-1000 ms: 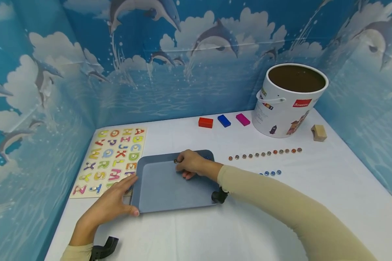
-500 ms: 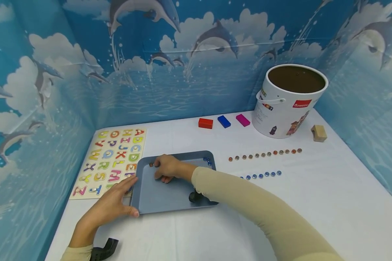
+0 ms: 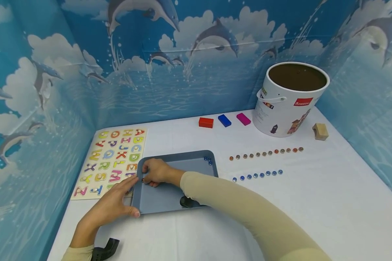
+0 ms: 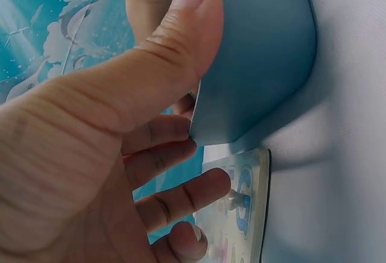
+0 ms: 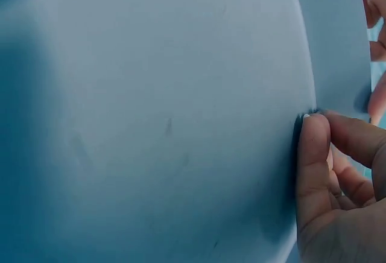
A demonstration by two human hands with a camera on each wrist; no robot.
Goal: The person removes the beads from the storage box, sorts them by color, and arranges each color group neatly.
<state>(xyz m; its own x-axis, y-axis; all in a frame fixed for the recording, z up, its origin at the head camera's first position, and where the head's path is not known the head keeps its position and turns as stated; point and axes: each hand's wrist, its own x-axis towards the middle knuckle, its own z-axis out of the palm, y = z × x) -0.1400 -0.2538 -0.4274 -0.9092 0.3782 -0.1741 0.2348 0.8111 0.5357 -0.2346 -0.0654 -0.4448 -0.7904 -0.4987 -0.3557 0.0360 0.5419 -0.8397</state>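
Observation:
My right hand (image 3: 158, 170) reaches into the left side of a grey-blue tray (image 3: 158, 201), thumb and index fingertips pinched together. A small brown glass gem (image 3: 143, 180) shows right at those fingertips in the head view. In the right wrist view, the fingertips (image 5: 315, 124) meet low against the tray's wall and mostly hide what is between them. My left hand (image 3: 112, 201) rests at the tray's front-left corner, fingers extended along the left side. Its thumb (image 4: 196, 28) touches the tray's wall in the left wrist view. Several blue gems (image 3: 210, 162) lie in the tray's back-right corner.
Right of the tray run a row of brown gems (image 3: 264, 154) and a row of blue gems (image 3: 255, 175). An alphabet puzzle board (image 3: 109, 156) lies left. Behind are red (image 3: 205, 122), blue (image 3: 224, 120) and pink blocks (image 3: 243, 119), a white bucket (image 3: 281, 112) and a wooden block (image 3: 320, 131).
My right hand has moved left across the tray, from its back middle to the left wall, uncovering the blue gems in the corner and more of the blue row. The left hand has stayed put.

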